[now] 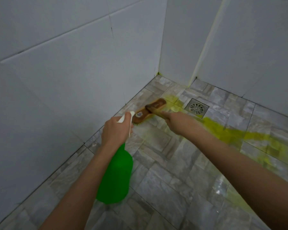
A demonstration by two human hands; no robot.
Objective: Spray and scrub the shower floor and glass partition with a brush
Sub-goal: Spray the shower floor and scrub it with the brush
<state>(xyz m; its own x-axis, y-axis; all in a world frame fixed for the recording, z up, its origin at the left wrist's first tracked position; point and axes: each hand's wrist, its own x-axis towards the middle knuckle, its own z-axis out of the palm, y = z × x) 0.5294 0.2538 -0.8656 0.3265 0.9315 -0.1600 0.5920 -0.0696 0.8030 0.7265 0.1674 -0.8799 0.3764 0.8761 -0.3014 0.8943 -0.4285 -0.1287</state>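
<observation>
A person's two arms, seen from a head-worn camera, are bare along their whole visible length. The left forearm [76, 185] enters at the near left of the scene and the right forearm [239, 160] at the near right. Both are uncovered from the edge of the view to the wrists. Both are slim and smooth, narrowing toward the wrists. The left hand [115, 128], farther in, shows its back and a row of knuckles, with wrist and fingers bare. The right hand [175, 121], far of centre, is bare as well. Blur softens its outline, and its fingers and nails cannot be made out in detail.
</observation>
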